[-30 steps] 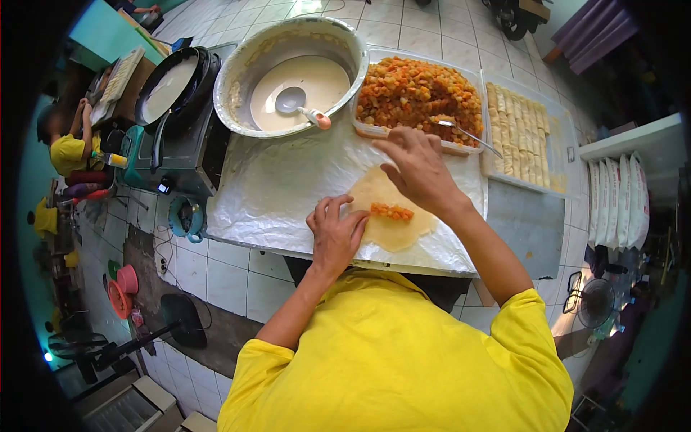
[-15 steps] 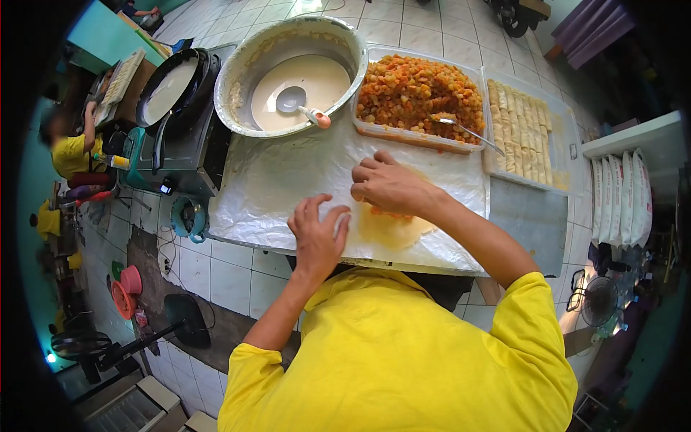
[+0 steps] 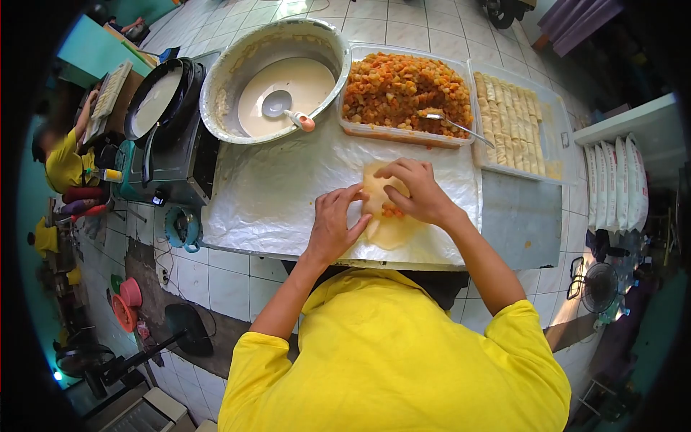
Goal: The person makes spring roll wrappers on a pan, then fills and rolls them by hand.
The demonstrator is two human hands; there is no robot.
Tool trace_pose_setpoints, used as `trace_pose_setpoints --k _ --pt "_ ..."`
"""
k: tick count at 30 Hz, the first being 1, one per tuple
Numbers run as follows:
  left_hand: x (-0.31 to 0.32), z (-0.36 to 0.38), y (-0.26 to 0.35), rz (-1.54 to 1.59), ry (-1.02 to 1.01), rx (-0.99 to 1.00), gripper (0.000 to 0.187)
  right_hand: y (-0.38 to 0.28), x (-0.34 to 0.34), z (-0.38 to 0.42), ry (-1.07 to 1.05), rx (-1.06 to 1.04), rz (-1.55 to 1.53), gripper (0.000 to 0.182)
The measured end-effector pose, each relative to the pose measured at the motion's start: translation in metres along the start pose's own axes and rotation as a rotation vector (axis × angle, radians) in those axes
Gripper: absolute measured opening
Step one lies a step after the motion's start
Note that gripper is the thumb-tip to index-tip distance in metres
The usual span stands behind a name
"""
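A thin, pale yellow round wrapper [image 3: 394, 236] lies on the silver-covered tabletop in front of me, with a small heap of orange diced filling [image 3: 391, 210] on it. My left hand [image 3: 335, 222] is at the wrapper's left edge, thumb and index finger spread apart and their tips touching it. Over the far right part of the wrapper is my right hand [image 3: 421, 191], its fingers bent and the thumb apart from them. Wrapper shows in the gap between that thumb and forefinger. The right hand hides some of the wrapper's far edge.
Behind stand a batter pot [image 3: 209, 93] with a ladle [image 3: 277, 104], a tub of filling [image 3: 407, 90] with a spoon [image 3: 461, 124], and a box of rolls [image 3: 511, 122]. Pans [image 3: 155, 101] sit on a stove at left. A person in yellow [image 3: 65, 162] works farther left.
My right hand has opened from a closed pinch and shifted right. My left hand has moved right to the wrapper's edge. More filling and wrapper now show. The whole view has shifted slightly.
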State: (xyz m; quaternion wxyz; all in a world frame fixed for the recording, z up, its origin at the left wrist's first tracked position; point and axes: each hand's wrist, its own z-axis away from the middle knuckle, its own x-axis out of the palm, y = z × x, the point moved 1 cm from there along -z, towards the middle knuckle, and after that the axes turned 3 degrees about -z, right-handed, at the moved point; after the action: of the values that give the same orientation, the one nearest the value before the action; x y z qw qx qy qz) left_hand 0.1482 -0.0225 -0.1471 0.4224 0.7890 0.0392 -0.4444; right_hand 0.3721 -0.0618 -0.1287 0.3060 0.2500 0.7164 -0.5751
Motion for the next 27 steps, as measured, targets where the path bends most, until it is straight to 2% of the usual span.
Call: trace_pose_setpoints --k 1,2,4,7,10,15,17,21,22,23,25,27 --pt "0.000 0.001 0.000 -0.007 0.007 0.002 0.068 -0.001 0.004 -0.004 0.060 0.114 -0.036 0.032" --pt "0.001 0.001 -0.001 -0.014 0.013 0.006 0.070 -0.002 0.010 -0.010 0.063 0.110 -0.036 0.032" --pt "0.002 0.002 -0.001 -0.024 0.016 0.004 0.071 0.001 0.023 -0.022 0.161 0.232 0.065 0.038" --pt "0.002 0.003 0.001 -0.065 0.008 0.022 0.072 0.007 0.037 -0.044 0.301 0.159 0.185 0.036" --pt "0.000 0.001 0.004 -0.087 -0.009 0.047 0.071 0.005 0.037 -0.054 0.303 0.187 0.185 0.033" --pt "-0.016 -0.012 0.016 -0.142 -0.032 0.095 0.066 -0.003 0.001 -0.013 0.353 0.277 0.047 0.030" --pt "-0.018 -0.024 0.019 -0.086 -0.109 0.191 0.061 -0.001 -0.012 0.020 0.387 0.338 0.003 0.030" --pt "0.013 -0.068 0.028 -0.019 -0.225 0.317 0.056 -0.016 -0.008 0.084 0.391 0.473 0.184 0.036" --pt "0.024 -0.080 0.035 -0.020 -0.321 0.397 0.056 -0.022 -0.004 0.097 0.371 0.499 0.245 0.039" --pt "0.032 -0.089 0.040 -0.022 -0.415 0.478 0.056 -0.029 0.001 0.106 0.384 0.516 0.251 0.039" --pt "0.049 -0.100 0.043 -0.077 -0.494 0.526 0.052 -0.043 0.010 0.115 0.357 0.594 0.271 0.046" --pt "0.058 -0.106 0.050 -0.136 -0.573 0.574 0.049 -0.052 0.018 0.117 0.416 0.618 0.279 0.046"
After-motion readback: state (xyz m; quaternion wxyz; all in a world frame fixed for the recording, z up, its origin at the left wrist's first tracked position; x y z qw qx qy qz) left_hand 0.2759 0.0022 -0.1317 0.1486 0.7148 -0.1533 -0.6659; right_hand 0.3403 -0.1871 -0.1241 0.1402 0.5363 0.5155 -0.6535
